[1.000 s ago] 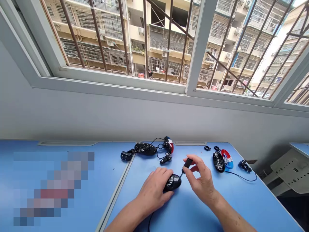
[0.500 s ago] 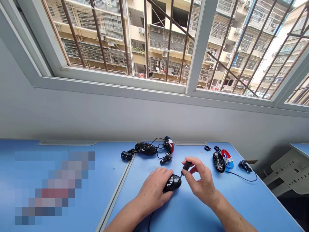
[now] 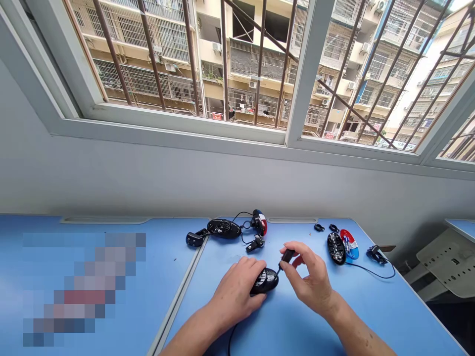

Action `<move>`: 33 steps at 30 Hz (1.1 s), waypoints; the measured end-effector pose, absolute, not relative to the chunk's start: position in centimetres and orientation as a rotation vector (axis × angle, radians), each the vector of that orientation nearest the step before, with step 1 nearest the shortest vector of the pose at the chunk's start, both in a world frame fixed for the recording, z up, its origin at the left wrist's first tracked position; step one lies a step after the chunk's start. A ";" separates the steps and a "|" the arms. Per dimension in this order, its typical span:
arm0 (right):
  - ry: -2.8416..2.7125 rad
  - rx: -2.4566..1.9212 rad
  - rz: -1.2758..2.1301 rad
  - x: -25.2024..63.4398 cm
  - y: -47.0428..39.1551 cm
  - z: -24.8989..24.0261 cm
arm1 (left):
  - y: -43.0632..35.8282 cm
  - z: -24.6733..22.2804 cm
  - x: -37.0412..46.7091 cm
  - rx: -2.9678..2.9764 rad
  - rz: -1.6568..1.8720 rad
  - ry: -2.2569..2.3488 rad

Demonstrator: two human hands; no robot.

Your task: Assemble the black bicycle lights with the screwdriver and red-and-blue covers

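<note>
My left hand point(image 3: 242, 284) is closed over the left side of a glossy black oval casing point(image 3: 269, 278) and presses it to the blue table. White shapes or reflections show on its top. My right hand point(image 3: 310, 277) pinches the short black handle of a small screwdriver point(image 3: 287, 256) between thumb and fingers. Its thin shaft slants down to the right end of the casing, where the tip meets it. A black cable point(image 3: 230, 341) shows below my left forearm; its upper end is hidden.
Behind my hands lie a black oval unit point(image 3: 223, 228), a clamp-like black part point(image 3: 195, 238), a red-white-blue piece point(image 3: 261, 222) and a black switch point(image 3: 255, 243). To the right are an open black shell point(image 3: 336, 248), a red-white-blue cover point(image 3: 350, 244), two small clips and a cabled part point(image 3: 377, 254).
</note>
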State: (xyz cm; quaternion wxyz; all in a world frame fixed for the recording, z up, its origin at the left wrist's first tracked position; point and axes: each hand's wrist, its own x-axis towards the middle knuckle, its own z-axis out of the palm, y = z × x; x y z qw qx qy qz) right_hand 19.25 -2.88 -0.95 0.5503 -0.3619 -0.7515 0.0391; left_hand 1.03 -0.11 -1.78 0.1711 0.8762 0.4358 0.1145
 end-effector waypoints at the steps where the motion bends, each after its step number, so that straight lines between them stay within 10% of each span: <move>1: -1.782 -0.859 0.096 19.3 -2.9 -1.0 | -0.1 -1.8 1.0 2.490 0.323 1.236; 33: -1.614 -0.901 0.356 20.1 -2.3 -0.5 | -0.2 -2.2 1.3 2.589 0.254 1.281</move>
